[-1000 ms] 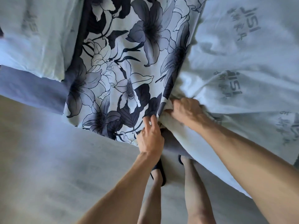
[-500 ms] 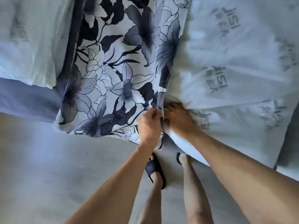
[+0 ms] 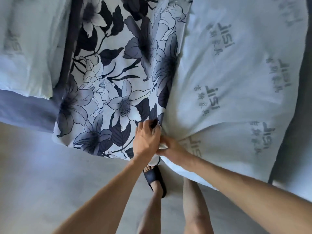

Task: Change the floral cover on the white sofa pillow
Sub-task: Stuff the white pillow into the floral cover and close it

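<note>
Grey floor (image 3: 42,174) below, blue sofa edge (image 3: 25,110) at far left with a second white pillow (image 3: 25,48) on it. Floral cover (image 3: 109,81) spread flat left of centre, dark lilies on white, lower corner hanging past the sofa edge. White sofa pillow (image 3: 236,81) just right of it, printed with grey logos, touching the cover along the cover's right edge, bottom corner overhanging the floor. Sandalled foot (image 3: 155,179) on the floor under the hands.

Compared with a second back: left hand (image 3: 146,142) gone from flat with straight fingers on the cover's lower right corner to curled, gripping that corner's edge, dark fabric bunched under the fingertips. Right hand (image 3: 172,149) slid down along the pillow's corner toward the left hand; now touching it, thumb and fingers pinching a white fold of the pillow corner. Exact finger placement under the left hand hidden. Camera also drifted, pillow and cover shifted left in view.

Judged meaning: both hands closed at one spot, cover opening held against the pillow corner, so likely start of feeding the pillow corner into the cover. Pillow almost wholly outside the cover, so task early. Cannot tell whether the opening is actually spread.
</note>
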